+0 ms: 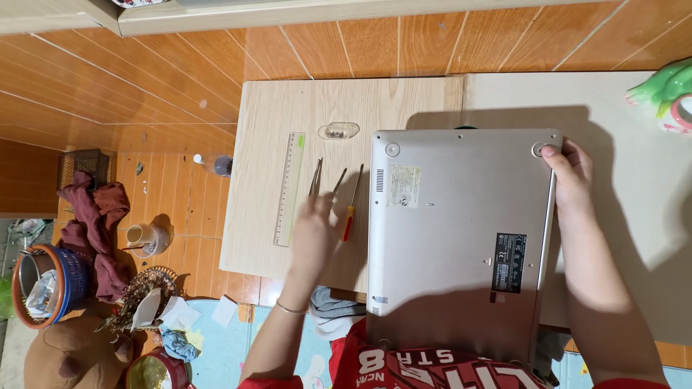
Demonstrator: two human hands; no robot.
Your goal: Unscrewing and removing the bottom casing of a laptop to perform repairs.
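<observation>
A silver laptop (461, 238) lies upside down on the light wooden table (267, 108), its underside with round rubber feet and labels facing up. My right hand (571, 180) rests on the laptop's far right corner, fingers on the edge by a rubber foot. My left hand (313, 234) hovers over the tools left of the laptop, fingers apart, blurred. Under and beside it lie tweezers (316, 176), a second thin tool (338, 186) and a screwdriver (351, 209) with a red and yellow handle.
A clear green ruler (289, 189) lies left of the tools. A small clear case (340, 130) with screws sits at the table's far edge. A green and pink figure (667, 97) stands at the right. Cloths, a basket and cups clutter the floor at the left.
</observation>
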